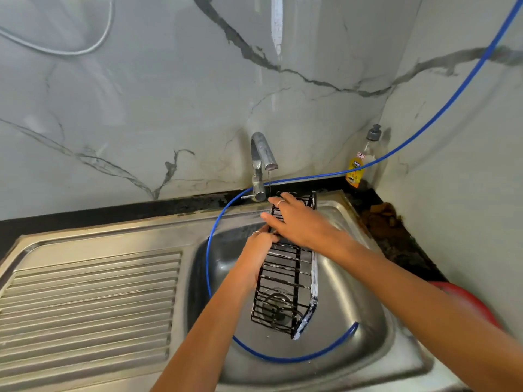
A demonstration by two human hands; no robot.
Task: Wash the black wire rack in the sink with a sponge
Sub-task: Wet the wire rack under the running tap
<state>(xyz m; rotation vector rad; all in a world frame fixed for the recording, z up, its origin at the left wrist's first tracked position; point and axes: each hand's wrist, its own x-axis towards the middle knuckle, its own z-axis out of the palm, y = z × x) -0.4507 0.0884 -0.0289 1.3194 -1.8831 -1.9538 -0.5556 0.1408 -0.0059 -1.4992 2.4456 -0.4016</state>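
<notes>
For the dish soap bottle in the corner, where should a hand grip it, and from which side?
Grip the dish soap bottle round its clear waist above the yellow label, coming from the front-left: it stands upright, walls close behind and right, and the blue hose crosses its lower front.

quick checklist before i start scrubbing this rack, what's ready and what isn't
1. Rack held: ok. The left hand grips the rack at its left edge.
2. Rack over the sink: ok, it hangs above the basin.
3. Water: ok, a thin stream falls from the tap beside the rack's far end.
4. Sponge: not ok, none shows; the right hand lies flat on the rack.
5. Soap: ok, a bottle stands in the back corner.
6. Blue hose: not ok, it loops through the basin under the rack.
</notes>
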